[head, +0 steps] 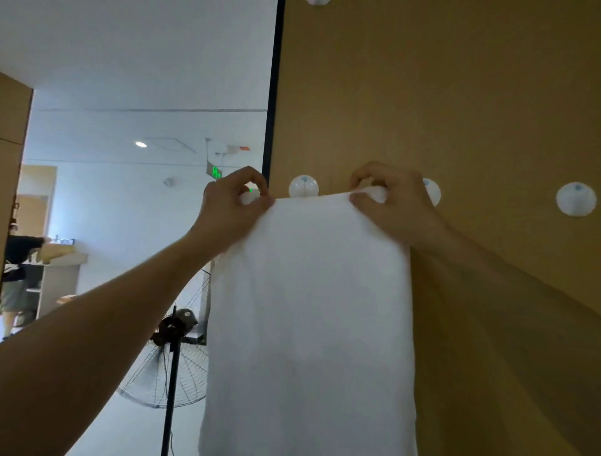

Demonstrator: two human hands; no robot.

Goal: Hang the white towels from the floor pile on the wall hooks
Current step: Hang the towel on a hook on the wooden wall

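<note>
A white towel (309, 309) hangs flat against the brown wooden wall (455, 97). My left hand (232, 208) pinches its top left corner, and my right hand (393, 208) pinches its top right corner. The towel's top edge sits level with a row of round white wall hooks. One hook (304, 187) shows just above the edge between my hands. Another hook (432, 192) peeks out beside my right hand, and a third (575, 198) is further right. A hook behind my right fingers is mostly hidden. The floor pile is out of view.
The wall ends at a black vertical edge (273, 97) on the left. Beyond it stand a pedestal fan (169, 367) and, far off, a person (16, 267) at a counter. One more hook (318, 1) sits at the top edge.
</note>
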